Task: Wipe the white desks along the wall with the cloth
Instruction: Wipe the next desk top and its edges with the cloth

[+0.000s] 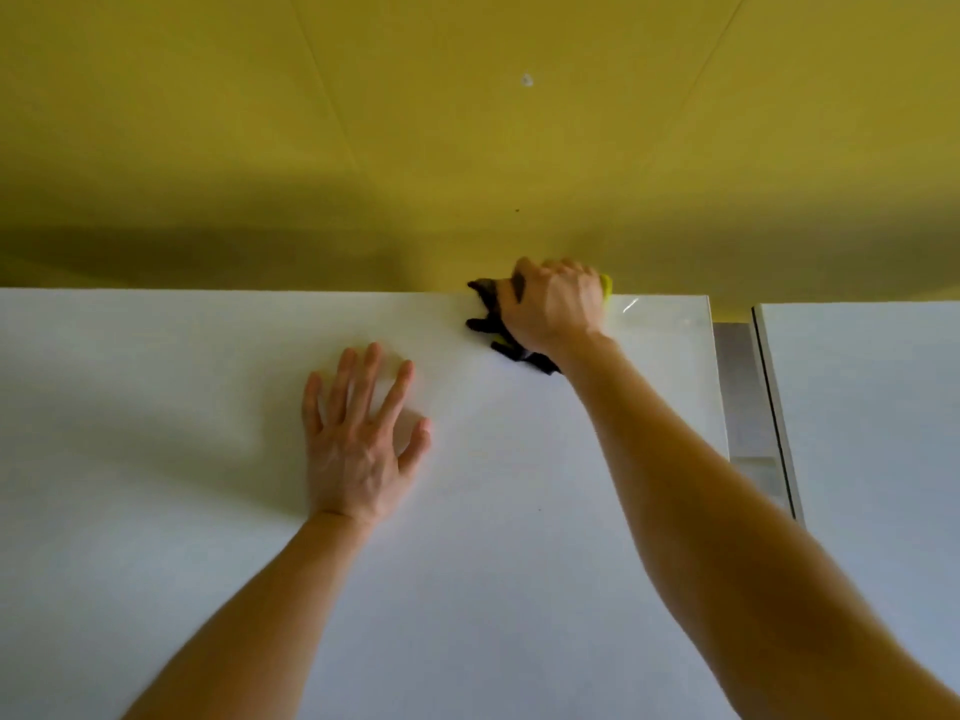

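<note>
White desk (519, 589), far edge at yellow wall (467, 148). Right hand (556, 304) grips bunched dark cloth (491, 324) right against wall. Left hand (358, 449) flat, fingers spread, further from wall. Risk: pushing on likely smears wall.

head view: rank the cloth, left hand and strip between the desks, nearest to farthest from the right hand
1. cloth, gripped under the right hand at the desk back edge.
2. strip, to the right, past the desk end.
3. left hand, flat on the desk, nearer the person.
</note>
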